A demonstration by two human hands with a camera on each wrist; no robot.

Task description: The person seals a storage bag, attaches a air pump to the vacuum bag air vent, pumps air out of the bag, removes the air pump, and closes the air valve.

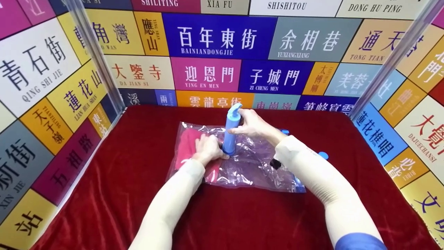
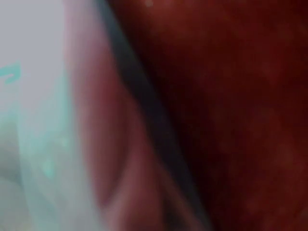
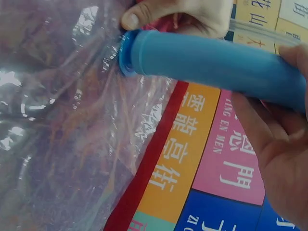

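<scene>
The right hand is wrapped firmly round the upper blue pump, which stands near-upright on the clear bag; the left hand touches its base, beside the pink cloth at left, finger closure indeterminable, the left wrist view being blurred.

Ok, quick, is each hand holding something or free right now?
Left hand: on the plastic bag, beside the blue pump; whether it grips cannot be told.
Right hand: closed, holding the blue pump.
</scene>
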